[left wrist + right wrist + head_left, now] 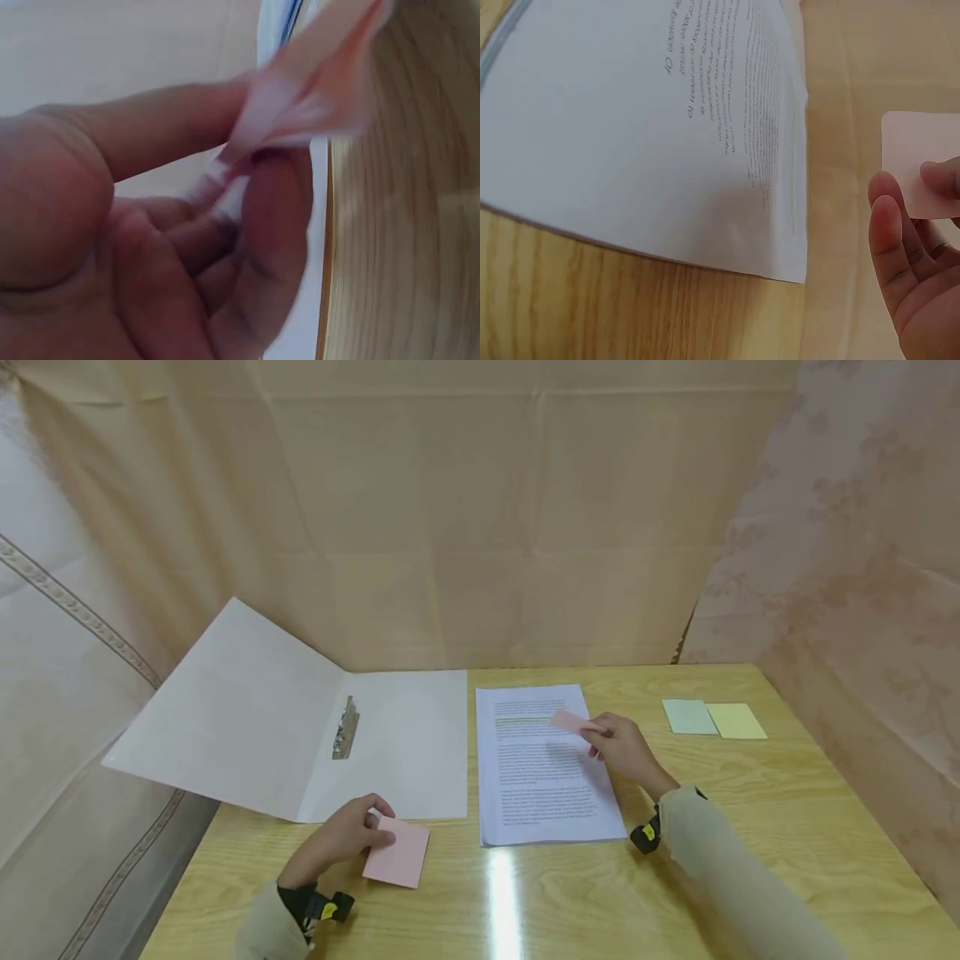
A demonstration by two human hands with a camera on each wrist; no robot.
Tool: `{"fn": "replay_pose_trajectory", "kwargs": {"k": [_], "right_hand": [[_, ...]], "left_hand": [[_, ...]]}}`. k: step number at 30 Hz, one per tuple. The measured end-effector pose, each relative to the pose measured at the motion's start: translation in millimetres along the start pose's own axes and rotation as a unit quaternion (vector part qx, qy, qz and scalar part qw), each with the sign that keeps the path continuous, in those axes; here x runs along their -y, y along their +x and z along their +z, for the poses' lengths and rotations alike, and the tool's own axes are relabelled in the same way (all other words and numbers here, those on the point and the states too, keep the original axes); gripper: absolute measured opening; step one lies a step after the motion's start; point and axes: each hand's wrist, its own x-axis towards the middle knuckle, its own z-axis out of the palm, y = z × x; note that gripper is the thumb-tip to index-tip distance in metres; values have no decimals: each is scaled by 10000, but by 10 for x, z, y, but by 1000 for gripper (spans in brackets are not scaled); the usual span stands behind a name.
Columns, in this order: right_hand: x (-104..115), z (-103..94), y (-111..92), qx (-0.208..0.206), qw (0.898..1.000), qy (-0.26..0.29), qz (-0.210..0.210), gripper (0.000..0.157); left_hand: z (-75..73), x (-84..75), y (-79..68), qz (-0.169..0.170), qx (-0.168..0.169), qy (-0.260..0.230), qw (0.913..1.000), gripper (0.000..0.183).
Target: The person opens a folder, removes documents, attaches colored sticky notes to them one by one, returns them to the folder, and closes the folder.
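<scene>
My left hand [341,839] pinches a pad of pink sticky notes [397,858] near the front edge of an open white binder [420,752]. In the left wrist view the pink paper [330,94] is blurred between thumb and fingers. My right hand [628,752] holds a single pink sticky note [570,720] by thumb and fingers, over the upper right of a stack of printed pages [540,814]. One green highlighted line crosses the text near the top. The right wrist view shows the thumb lying flat on the pink note [911,146].
A metal ring clip [345,731] stands inside the binder by its spine, and the left cover [232,718] leans up against the curtain. To the right, a pale green note pad [688,717] lies beside a yellow one [737,722]. Curtains surround the wooden table [795,827].
</scene>
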Motion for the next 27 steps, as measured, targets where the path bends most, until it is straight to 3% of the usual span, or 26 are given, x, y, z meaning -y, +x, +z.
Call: {"fn": "replay_pose_trajectory", "kwargs": {"k": [6,13,18,27], "right_hand": [[-12,24,5,-43,10000,-74,-26,21],[-5,28,-9,58,9996,-221,159,22],[-28,35,-20,106,9994,-210,248,23],[-80,49,-18,49,9994,-89,331,21]], "left_hand": [[-179,153,-100,-65,64,207,9997,25],[-359,332,-165,-717,-77,1007,9923,22],[-484,426,-185,-965,-125,1298,9868,21],[-543,506,-183,-1158,-141,1629,9797,22]]}}
